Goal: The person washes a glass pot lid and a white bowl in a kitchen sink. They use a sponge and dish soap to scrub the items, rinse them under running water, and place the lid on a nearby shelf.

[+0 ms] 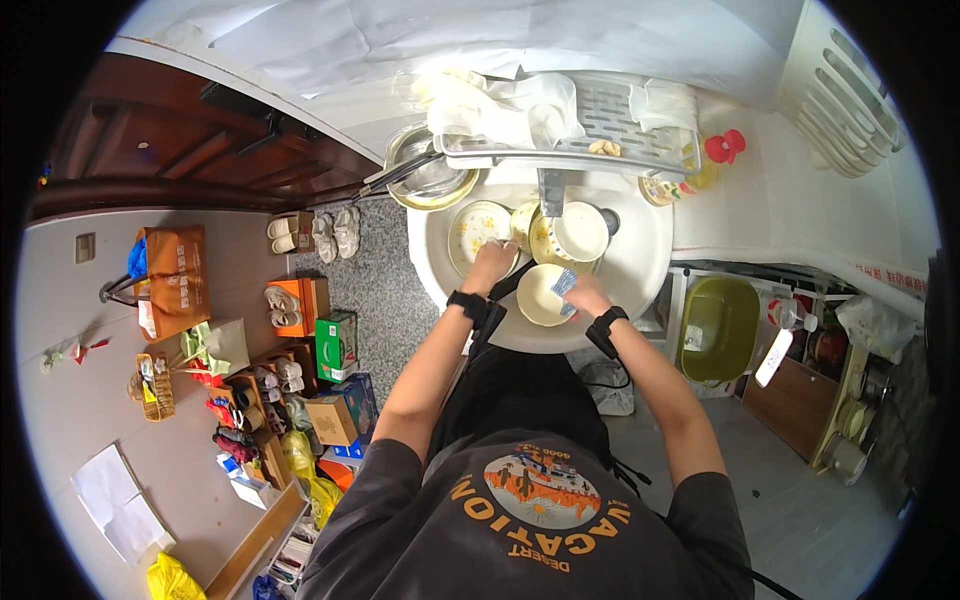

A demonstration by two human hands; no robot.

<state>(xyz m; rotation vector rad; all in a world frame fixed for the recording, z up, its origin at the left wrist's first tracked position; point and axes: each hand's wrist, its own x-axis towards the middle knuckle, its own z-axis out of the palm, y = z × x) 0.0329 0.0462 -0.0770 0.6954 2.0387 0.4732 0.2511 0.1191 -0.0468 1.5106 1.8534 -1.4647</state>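
A white sink (429,247) lies before me with several dishes in it. My left hand (495,260) is at the lower right rim of a flower-patterned plate (477,227); whether its fingers grip the rim is hard to tell. My right hand (586,295) holds a blue-and-white cloth (563,282) against the inside of a cream bowl (538,296) near the sink's front edge. Beyond it a white patterned bowl (582,231) rests on a yellowish dish (540,241) under the faucet (552,193). A small cup or bowl (523,223) stands between plate and faucet.
Behind the sink runs a grey rack (600,161) with plastic bags and a piece of ginger (604,148). Metal bowls (431,184) with chopsticks (397,174) stand at the back left. A red-capped bottle (705,171) is at the back right, an olive-green basin (718,330) at the right.
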